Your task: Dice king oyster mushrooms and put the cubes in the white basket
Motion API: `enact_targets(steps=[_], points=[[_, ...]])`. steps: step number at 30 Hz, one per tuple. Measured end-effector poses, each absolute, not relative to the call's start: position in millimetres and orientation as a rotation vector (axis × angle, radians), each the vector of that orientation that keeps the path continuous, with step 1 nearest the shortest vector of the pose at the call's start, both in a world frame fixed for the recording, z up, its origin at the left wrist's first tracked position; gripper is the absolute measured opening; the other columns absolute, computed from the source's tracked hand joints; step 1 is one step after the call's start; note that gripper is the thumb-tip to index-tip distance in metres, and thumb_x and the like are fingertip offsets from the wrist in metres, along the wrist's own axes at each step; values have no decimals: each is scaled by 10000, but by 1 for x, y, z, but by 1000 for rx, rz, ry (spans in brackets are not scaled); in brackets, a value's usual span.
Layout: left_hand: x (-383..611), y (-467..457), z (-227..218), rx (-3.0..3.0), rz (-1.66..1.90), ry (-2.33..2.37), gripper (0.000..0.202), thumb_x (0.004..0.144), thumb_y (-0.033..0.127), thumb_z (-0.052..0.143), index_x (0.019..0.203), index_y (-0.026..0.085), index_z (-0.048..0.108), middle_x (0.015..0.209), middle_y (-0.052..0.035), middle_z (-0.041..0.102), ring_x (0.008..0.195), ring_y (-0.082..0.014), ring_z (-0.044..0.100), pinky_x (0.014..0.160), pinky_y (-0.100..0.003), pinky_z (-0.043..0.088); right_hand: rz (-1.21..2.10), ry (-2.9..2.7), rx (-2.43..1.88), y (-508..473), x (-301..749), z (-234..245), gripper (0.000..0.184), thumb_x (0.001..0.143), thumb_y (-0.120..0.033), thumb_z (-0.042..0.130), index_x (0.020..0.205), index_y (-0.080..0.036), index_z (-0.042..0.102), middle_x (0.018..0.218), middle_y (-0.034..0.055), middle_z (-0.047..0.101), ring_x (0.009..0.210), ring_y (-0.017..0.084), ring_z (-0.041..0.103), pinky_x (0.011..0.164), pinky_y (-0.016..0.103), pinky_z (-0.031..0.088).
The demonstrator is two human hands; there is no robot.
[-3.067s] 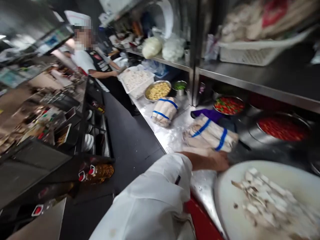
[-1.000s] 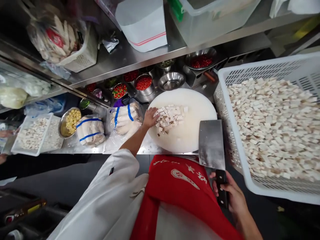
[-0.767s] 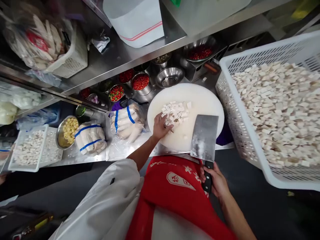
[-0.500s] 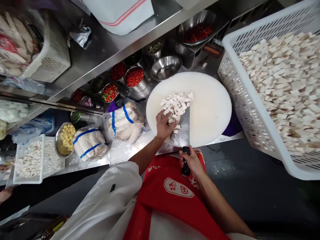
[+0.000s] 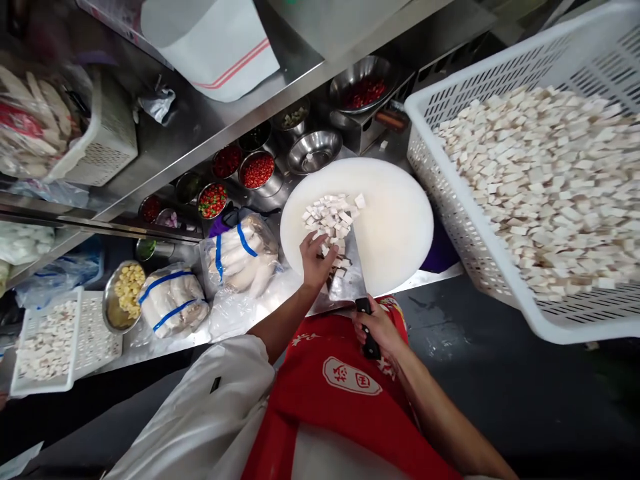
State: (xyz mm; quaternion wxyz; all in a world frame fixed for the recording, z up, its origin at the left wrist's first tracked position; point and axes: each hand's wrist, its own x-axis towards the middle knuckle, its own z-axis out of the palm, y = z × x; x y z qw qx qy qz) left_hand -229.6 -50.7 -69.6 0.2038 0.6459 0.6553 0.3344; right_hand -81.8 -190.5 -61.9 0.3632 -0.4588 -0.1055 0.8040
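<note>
Seen from the head camera, a cook in a white jacket and red apron (image 5: 345, 393) works at a round white cutting board (image 5: 400, 220) on a steel table (image 5: 165, 340). The right hand (image 5: 377, 327) has its grip wrapped tight around the black handle of a cleaver (image 5: 353, 287), whose broad blade lies flat on the near edge of the board. The left hand (image 5: 315, 257) rests just beside the blade, its grip loose and wide, fingertips touching a heap of white cubes (image 5: 330, 217) at the board's left-centre; a few cubes sit on the blade itself. To the right of the board, a white slotted basket (image 5: 430, 167) is filled with many more of the same cubes. Left of the board lie two plastic-wrapped bundles (image 5: 240, 253) with blue bands, a steel bowl of yellow pieces (image 5: 123, 293) and a small white tray (image 5: 95, 343) of cubes. Steel bowls of chopped red chilli (image 5: 257, 170) stand behind the board, under a shelf.
</note>
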Motion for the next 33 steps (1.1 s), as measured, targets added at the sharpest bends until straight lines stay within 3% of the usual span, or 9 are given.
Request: enact_targets(steps=[5,13,16,20,24,29,33], points=[[-187,-53,-21,1843,1090,1763,354,876,507,633,1115,249,668,1306,-91,545,1281,-254,497,1089,-434,449,2037,-321,-1141,-191,-39,-31,393,696,-257,682,978,-264,407,505,-137,478,339,83,384,318,196,338],[-34,19,45,2035,1135,1402,383,922,557,545,1154,272,649,1357,-72,503,1329,-256,457,1126,-418,409,1711,-340,-1125,-156,74,29,366,705,-241,699,906,-271,394,539,-123,497,350,80,408,337,204,366],[39,55,37,2154,962,1177,479,941,617,454,1272,299,592,1447,-60,442,1413,-276,369,1173,-450,347,1517,-265,-1133,-122,123,42,382,686,-227,699,866,-280,366,557,-115,493,377,76,402,346,185,340],[117,72,9,2531,479,724,579,884,707,464,1354,377,537,1579,17,318,1505,-319,178,1239,-566,105,1435,-153,-1148,-87,182,44,385,626,-200,699,813,-263,368,562,-90,458,429,67,388,374,166,335],[163,91,-24,2584,161,689,532,970,609,296,1403,379,502,1601,57,290,1521,-293,142,1247,-567,2,1512,-130,-1177,-110,211,37,370,638,-207,725,788,-259,391,587,-80,423,420,64,348,348,172,298],[149,146,-35,2577,168,1000,452,985,452,365,1309,262,618,1573,-21,356,1501,-323,200,1252,-553,15,1539,-129,-1262,-186,193,27,363,703,-277,760,802,-270,411,588,-78,443,372,69,347,326,187,285],[36,173,-19,2459,575,1165,469,987,529,356,1278,271,619,1493,-26,467,1430,-266,359,1239,-507,188,1630,-124,-1397,-216,157,16,344,748,-360,773,867,-275,462,552,-69,502,390,104,436,376,230,368]])
